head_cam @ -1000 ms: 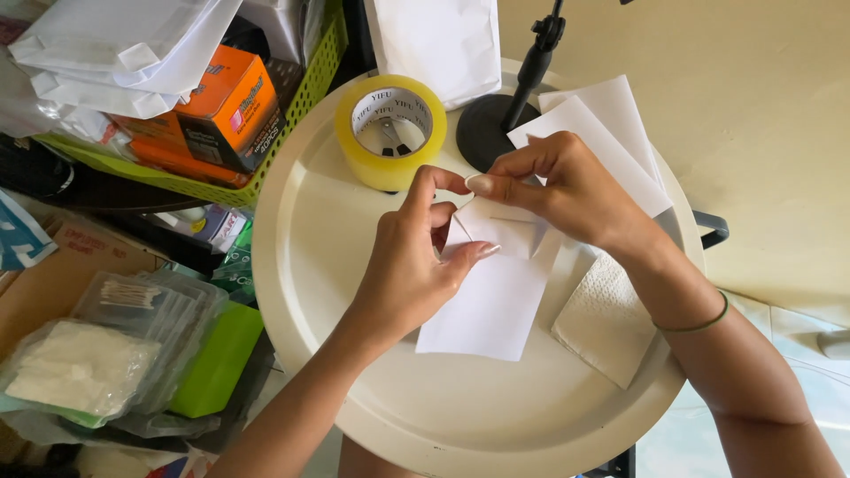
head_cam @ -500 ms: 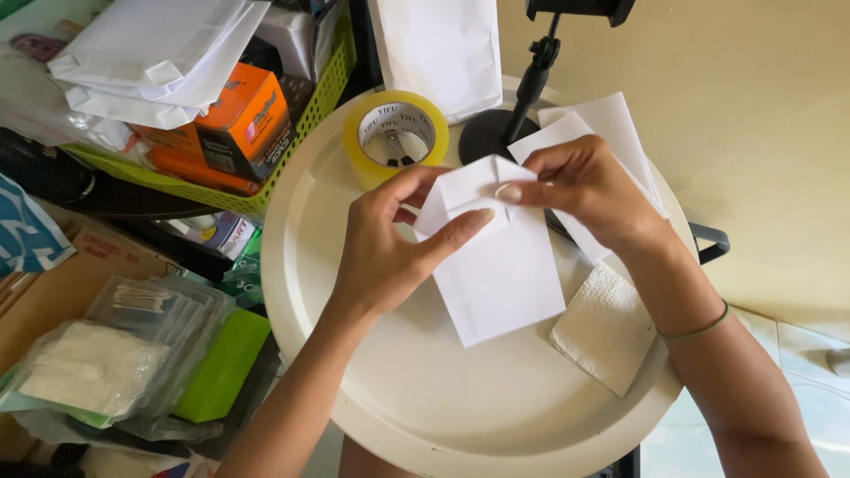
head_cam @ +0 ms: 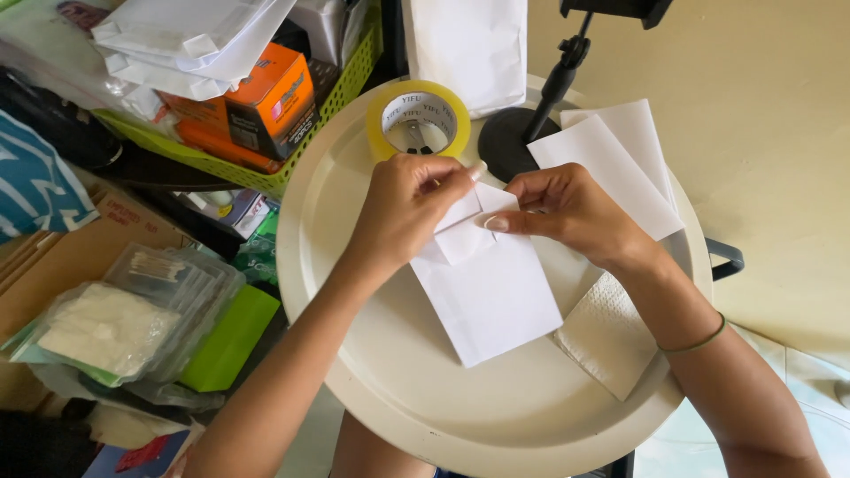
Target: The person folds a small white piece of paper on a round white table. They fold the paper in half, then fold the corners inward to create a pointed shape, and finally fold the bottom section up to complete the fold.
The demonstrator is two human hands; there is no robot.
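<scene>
The left hand covers the top-left corner of the white envelope — its fingertips tuck out of sight. A white bag is cut off by the top edge — so is the phone stand. Right forearm leaves at the bottom-right corner.

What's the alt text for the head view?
Both hands, the left hand and right hand, fold the top of a white paper bag on a round cream tray. A yellow tape roll and more white bags lie behind.
</scene>
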